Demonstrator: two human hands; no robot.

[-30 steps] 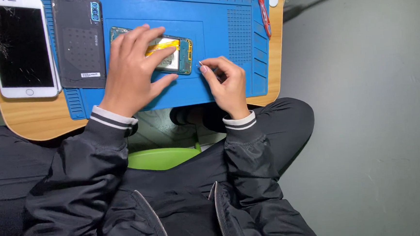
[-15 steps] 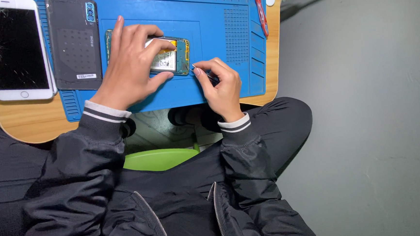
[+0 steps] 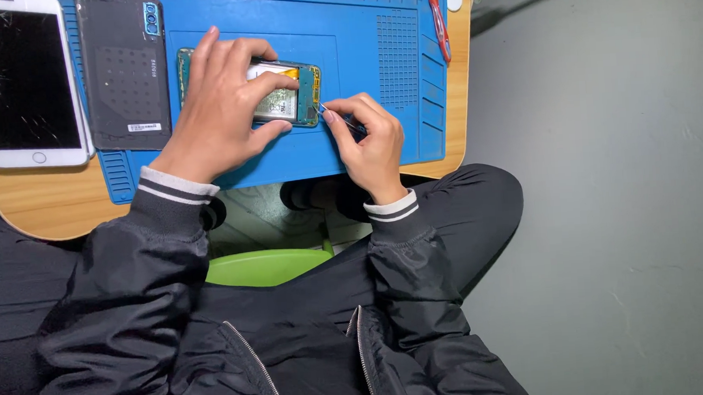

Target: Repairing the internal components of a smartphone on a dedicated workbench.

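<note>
The left hand [image 3: 220, 108] lies spread over an opened phone [image 3: 296, 95] (back cover off, insides showing) on the blue mat [image 3: 375, 50], pinning it. The right hand [image 3: 368, 135] pinches a thin tool [image 3: 338, 118], tip at the phone's lower edge. A cracked white phone [image 3: 19, 79] and dark back cover [image 3: 124, 69] lie left.

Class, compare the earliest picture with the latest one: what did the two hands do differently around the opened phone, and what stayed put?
The right hand moved from resting flat on the blue mat to the edge of the opened phone, now pinching a thin tool against its corner. The left hand stayed pressed over the phone. The white phone and dark back cover kept their places.
</note>
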